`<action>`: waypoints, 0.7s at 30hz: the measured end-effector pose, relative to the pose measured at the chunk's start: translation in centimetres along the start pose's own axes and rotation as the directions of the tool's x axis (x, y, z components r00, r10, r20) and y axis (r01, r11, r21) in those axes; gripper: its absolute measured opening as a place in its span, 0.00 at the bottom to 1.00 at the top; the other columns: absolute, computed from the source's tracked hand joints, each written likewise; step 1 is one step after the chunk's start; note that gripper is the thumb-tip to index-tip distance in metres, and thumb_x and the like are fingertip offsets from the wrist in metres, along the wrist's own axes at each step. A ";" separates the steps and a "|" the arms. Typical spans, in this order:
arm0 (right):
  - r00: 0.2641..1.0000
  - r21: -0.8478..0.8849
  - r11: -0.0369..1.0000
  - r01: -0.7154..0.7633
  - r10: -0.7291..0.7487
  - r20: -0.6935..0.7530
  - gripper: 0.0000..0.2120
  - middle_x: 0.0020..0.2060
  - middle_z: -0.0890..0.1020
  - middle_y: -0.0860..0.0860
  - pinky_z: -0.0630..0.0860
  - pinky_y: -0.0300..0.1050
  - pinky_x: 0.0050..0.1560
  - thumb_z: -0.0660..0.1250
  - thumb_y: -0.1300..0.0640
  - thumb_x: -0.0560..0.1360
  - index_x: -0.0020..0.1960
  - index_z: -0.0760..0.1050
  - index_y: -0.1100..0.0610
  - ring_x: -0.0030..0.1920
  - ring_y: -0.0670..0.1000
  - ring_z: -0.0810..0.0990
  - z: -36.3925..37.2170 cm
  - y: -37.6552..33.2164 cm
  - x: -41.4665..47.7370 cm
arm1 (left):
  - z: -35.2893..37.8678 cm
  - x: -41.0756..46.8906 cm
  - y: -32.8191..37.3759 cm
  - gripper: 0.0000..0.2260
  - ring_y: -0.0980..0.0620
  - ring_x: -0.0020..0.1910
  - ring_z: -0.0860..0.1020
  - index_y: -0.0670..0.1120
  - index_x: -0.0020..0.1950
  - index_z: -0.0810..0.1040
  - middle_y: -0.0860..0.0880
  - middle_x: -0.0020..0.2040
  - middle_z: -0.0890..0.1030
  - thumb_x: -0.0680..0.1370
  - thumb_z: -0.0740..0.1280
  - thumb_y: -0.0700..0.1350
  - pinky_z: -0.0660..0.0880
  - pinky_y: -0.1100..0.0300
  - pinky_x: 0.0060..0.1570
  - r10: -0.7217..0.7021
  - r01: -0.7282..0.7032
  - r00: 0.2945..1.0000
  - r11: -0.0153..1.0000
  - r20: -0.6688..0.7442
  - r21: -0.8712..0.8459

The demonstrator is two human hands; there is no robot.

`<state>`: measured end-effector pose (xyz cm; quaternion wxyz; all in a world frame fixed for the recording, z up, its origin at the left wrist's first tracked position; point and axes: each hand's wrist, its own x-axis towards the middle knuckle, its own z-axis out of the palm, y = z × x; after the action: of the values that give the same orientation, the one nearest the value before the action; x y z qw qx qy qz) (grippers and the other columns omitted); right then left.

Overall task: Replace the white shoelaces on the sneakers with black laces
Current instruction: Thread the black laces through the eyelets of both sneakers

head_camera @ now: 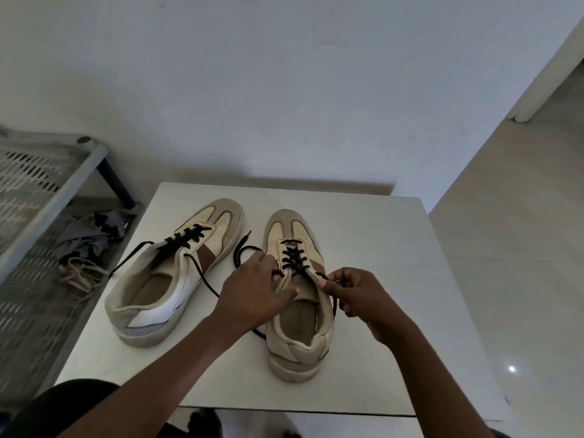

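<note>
Two beige sneakers stand on a small white table (373, 311), toes pointing away from me. The left sneaker (158, 298) carries a black lace (186, 240) through its eyelets, with loose ends trailing on the table. On the right sneaker (297, 330) a black lace (292, 259) criss-crosses the lower eyelets. My left hand (252, 295) grips that shoe's left eyelet flap near the top. My right hand (354, 292) pinches the lace's end at the top right eyelet. A loop of the same lace lies beyond my left hand.
A grey slatted rack (38, 197) stands left of the table. On its lower shelf lie the pale laces (82, 273) and a crumpled dark cloth (91, 238). White wall behind, pale floor to the right. My dark-clad knee is at the bottom left.
</note>
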<state>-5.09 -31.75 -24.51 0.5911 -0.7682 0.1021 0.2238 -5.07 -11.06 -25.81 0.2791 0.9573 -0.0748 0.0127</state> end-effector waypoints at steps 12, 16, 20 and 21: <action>0.983 0.385 0.923 -0.031 -0.041 0.178 0.19 0.27 0.66 0.50 0.58 0.38 0.24 0.62 0.46 0.77 0.33 0.67 0.56 0.24 0.47 0.58 -2.8 -3.6 -1.7 | 0.4 0.7 -0.3 0.13 0.55 0.28 0.69 0.47 0.31 0.69 0.52 0.31 0.70 0.68 0.65 0.55 0.64 0.62 0.28 0.027 -0.034 0.988 0.998 -0.154 -0.044; 0.970 0.364 0.917 0.163 -0.217 0.111 0.13 0.33 0.74 0.53 0.53 0.36 0.25 0.65 0.48 0.73 0.40 0.73 0.58 0.22 0.47 0.60 -2.9 -5.3 -2.7 | 0.6 0.5 -0.1 0.13 0.55 0.30 0.70 0.47 0.32 0.71 0.51 0.32 0.71 0.70 0.70 0.51 0.65 0.61 0.29 0.006 -0.014 0.989 0.999 -0.148 -0.050; 0.890 0.150 0.880 0.451 -0.432 -0.145 0.06 0.31 0.77 0.51 0.60 0.35 0.23 0.71 0.57 0.72 0.39 0.76 0.58 0.21 0.48 0.67 -3.0 -7.7 -3.8 | 0.6 0.4 0.4 0.16 0.56 0.28 0.68 0.49 0.29 0.67 0.52 0.30 0.69 0.70 0.72 0.47 0.63 0.64 0.29 0.004 -0.017 0.987 0.997 -0.161 -0.078; 0.845 0.086 0.855 0.511 -0.481 -0.234 0.05 0.32 0.78 0.50 0.61 0.35 0.22 0.72 0.60 0.73 0.40 0.77 0.57 0.21 0.47 0.67 -3.3 -8.1 -4.0 | 0.6 0.4 0.4 0.18 0.56 0.27 0.66 0.51 0.28 0.64 0.52 0.29 0.67 0.70 0.72 0.46 0.61 0.65 0.29 0.018 -0.032 0.986 0.996 -0.168 -0.082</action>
<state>-4.46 -33.04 -14.97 0.6692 -0.7423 -0.0241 -0.0250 -4.77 -11.81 -26.10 0.3243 0.9392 -0.0633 0.0934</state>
